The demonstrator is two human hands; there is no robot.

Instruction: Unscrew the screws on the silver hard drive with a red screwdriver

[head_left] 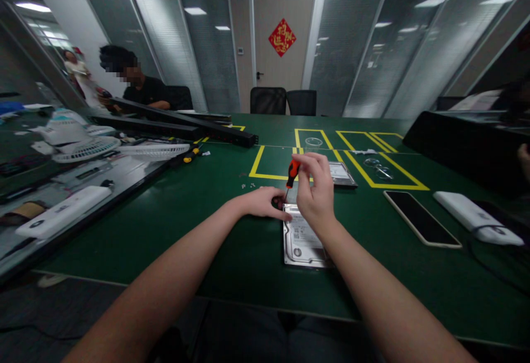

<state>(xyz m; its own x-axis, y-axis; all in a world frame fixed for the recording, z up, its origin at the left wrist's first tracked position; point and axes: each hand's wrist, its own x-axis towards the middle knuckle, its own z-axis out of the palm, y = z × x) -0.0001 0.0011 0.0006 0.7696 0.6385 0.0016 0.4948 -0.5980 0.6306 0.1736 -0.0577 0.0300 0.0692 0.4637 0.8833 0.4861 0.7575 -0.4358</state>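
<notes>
A silver hard drive lies flat on the green table in front of me, partly covered by my right hand and wrist. My right hand grips an orange-and-black screwdriver by its handle. Its thin shaft points down at the drive's far left corner. My left hand is curled round that same corner, thumb on the drive's top face and fingers beside the screwdriver's tip. Tiny screws lie on the table beyond my left hand. A second hard drive rests behind my right hand.
To the right lie a phone and a white power strip. Yellow tape outlines boxes, with clear discs in one. At left are fan parts, black bars and another power strip. A co-worker sits far left.
</notes>
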